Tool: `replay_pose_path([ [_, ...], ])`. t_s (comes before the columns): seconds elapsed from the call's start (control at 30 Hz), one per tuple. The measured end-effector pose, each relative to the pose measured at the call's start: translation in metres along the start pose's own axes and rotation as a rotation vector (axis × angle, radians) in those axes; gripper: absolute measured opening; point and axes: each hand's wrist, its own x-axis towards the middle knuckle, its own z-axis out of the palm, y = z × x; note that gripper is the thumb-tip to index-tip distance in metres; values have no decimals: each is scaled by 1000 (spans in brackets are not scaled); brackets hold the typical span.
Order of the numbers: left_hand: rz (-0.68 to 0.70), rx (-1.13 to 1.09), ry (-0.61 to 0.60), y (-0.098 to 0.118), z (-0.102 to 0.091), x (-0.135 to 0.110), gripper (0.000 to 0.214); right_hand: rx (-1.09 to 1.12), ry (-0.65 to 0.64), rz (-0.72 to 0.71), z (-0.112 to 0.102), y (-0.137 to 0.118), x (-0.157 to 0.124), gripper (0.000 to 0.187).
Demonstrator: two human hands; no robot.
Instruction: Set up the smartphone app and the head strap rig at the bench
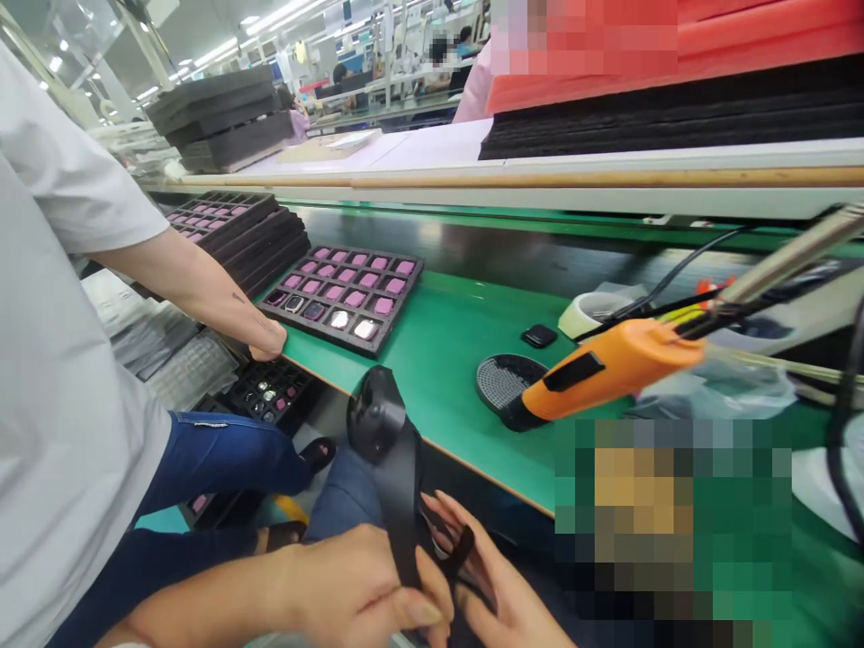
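A black strap (398,490) with a rounded black housing (374,414) at its upper end rises in front of me, over the bench edge. My left hand (368,585) is closed round the strap's lower part, thumb and fingers pinching it. On the other side, my right hand (490,576) curls its fingers about a loop of the same strap; part of its grip is hidden. Beyond them on the green bench lies a black foam tray (351,346) with several watch-like pieces, most under pink covers. A small black square piece (539,336) sits apart to the right.
An orange-handled tool (607,369) hangs over a round dark mesh pad (509,378). Tape roll (586,313) and cables stand behind. At left a co-worker's arm (209,279) reaches to the bench edge, near stacked black trays (263,243). A shelf (418,180) carries foam sheets.
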Motion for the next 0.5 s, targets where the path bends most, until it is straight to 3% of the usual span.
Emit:
replay_pose_path([
  [0.17, 132, 45, -206, -25, 13, -17, 38, 244, 194, -80, -1, -36, 40, 62],
  [0.27, 156, -54, -256, -21, 8, -25, 44, 362, 133, -164, 2, -48, 69, 81],
  [0.33, 73, -177, -269, -14, -1, -36, 42, 317, 125, -205, 3, -49, 78, 85],
  [0.4, -84, -392, -187, -11, -11, -53, 33, 193, 233, -222, 5, -47, 79, 76],
  [0.47, -255, -649, 71, -16, -21, -73, 36, 91, 363, -215, 8, -47, 72, 61],
  [0.5, -288, -704, 195, -21, -25, -82, 48, 40, 398, -222, 10, -49, 68, 54],
])
